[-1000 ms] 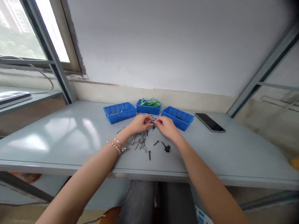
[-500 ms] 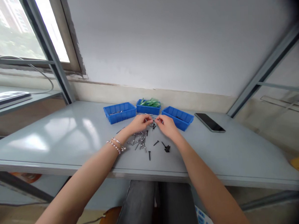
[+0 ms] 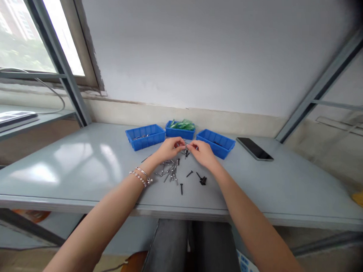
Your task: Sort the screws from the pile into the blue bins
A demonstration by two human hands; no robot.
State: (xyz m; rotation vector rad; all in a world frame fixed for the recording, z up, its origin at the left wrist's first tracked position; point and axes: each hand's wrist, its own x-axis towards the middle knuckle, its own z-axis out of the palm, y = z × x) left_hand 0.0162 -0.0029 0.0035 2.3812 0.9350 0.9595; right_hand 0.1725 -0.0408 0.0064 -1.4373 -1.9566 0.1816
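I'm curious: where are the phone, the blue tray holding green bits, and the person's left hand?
Smartphone (image 3: 254, 149): head view, middle of its dark screen.
Blue plastic tray (image 3: 180, 134): head view, its front wall.
Left hand (image 3: 169, 149): head view, back of the hand.

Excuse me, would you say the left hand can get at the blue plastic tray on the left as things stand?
Probably yes. The left hand is just in front of the blue plastic tray, with only bare tabletop between them. The loose metal screws lie nearer the wrist, so they seem not to block the way.
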